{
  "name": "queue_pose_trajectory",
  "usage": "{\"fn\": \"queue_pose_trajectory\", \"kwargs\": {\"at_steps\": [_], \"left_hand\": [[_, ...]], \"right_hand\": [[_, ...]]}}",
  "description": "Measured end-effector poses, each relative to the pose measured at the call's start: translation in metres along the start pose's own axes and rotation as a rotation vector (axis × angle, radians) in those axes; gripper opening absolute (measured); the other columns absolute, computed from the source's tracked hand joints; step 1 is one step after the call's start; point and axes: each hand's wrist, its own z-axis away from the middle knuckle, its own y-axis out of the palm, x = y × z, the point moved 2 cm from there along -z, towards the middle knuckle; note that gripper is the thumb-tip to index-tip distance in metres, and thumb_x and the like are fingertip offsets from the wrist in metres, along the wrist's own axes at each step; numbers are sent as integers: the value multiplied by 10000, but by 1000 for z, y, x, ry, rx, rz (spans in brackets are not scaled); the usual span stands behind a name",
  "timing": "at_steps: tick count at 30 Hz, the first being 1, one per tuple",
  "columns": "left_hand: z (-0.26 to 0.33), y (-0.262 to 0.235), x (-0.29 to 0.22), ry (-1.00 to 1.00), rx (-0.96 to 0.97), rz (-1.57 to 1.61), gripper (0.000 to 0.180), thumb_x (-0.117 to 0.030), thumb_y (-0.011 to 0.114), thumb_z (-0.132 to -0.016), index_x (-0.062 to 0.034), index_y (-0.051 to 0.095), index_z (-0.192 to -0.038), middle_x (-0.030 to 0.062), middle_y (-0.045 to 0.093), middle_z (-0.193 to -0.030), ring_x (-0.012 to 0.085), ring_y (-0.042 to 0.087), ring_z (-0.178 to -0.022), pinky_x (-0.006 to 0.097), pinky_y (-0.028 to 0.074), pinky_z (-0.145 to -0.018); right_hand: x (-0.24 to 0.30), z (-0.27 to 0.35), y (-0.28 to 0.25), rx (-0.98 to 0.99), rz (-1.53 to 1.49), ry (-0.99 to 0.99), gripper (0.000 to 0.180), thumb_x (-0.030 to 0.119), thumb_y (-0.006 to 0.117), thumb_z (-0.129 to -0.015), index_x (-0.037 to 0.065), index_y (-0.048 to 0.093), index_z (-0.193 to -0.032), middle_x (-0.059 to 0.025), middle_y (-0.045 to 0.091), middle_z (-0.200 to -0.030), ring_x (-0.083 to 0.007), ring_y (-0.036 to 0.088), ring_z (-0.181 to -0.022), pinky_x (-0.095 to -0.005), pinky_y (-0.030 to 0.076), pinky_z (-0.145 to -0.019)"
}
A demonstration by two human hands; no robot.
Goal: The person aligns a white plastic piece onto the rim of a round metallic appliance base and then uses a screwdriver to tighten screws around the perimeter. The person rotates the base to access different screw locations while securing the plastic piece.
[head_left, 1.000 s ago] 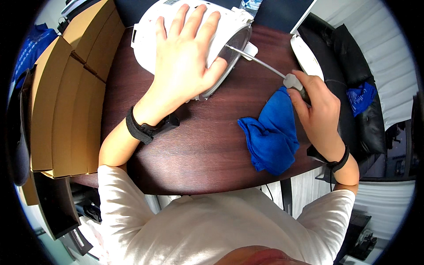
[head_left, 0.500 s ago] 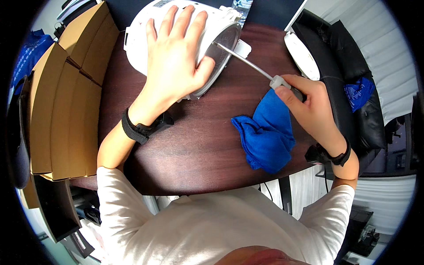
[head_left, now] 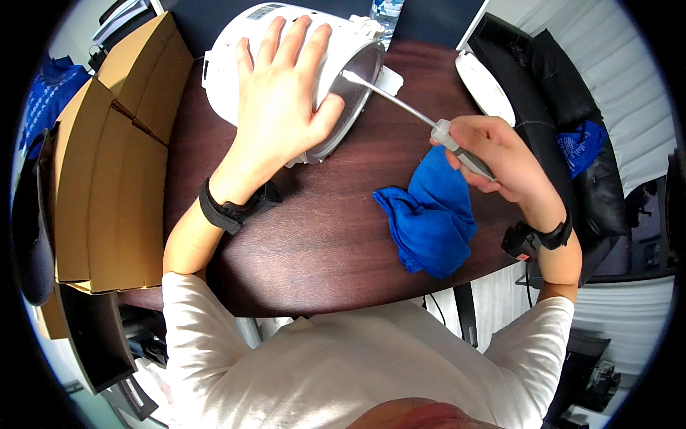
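A white rounded appliance (head_left: 223,80), resembling a rice cooker, lies on its side at the far part of the table, its dark round end turned to the right. Across its top my left hand (head_left: 282,93) lies flat with the fingers spread, the thumb near the rim. My right hand (head_left: 500,154) is wrapped round the grey handle of a screwdriver (head_left: 400,102). The shaft points up and left, and its tip meets the round end of the appliance; what exactly it touches is too small to make out. Below the handle lies a crumpled blue cloth (head_left: 432,222).
Cardboard boxes (head_left: 118,186) stand along the table's left side. A clear water bottle (head_left: 386,20) is behind the appliance. At the far right edge sits a white oval part (head_left: 486,86). Beyond it is a black sofa (head_left: 564,89) with another blue cloth (head_left: 581,148).
My right hand has turned about the screwdriver handle, its fingers now showing underneath. The screwdriver has shifted slightly left. My left hand stays on the appliance.
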Motion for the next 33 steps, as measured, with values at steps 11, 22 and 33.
{"fn": "queue_pose_trajectory", "kwargs": {"at_steps": [11, 22, 33], "left_hand": [[0, 0, -1, 8, -5, 14, 710, -336, 646, -738, -55, 520, -1378, 225, 490, -1434, 438, 403, -1376, 701, 255, -1076], [-1, 1, -1, -23, 2, -4, 746, -280, 626, -712, -88, 509, -1423, 189, 483, -1472, 417, 385, -1405, 675, 227, -1124], [0, 0, -7, -27, -4, -25, 743, -266, 625, -698, -57, 513, -1402, 211, 488, -1451, 433, 395, -1388, 667, 253, -1108]], "right_hand": [[-11, 10, 21, -703, 1147, -902, 318, 177, 823, -791, 44, 623, -1001, -97, 644, -804, -243, 655, -660, -332, 513, -565], [-8, 13, 35, -681, 1274, -922, 287, 166, 816, -796, 27, 620, -954, -94, 647, -815, -256, 658, -612, -319, 506, -513], [9, 12, 20, -490, 760, -550, 224, 112, 810, -822, 15, 612, -859, -59, 648, -684, -113, 601, -573, -257, 432, -502]]}}
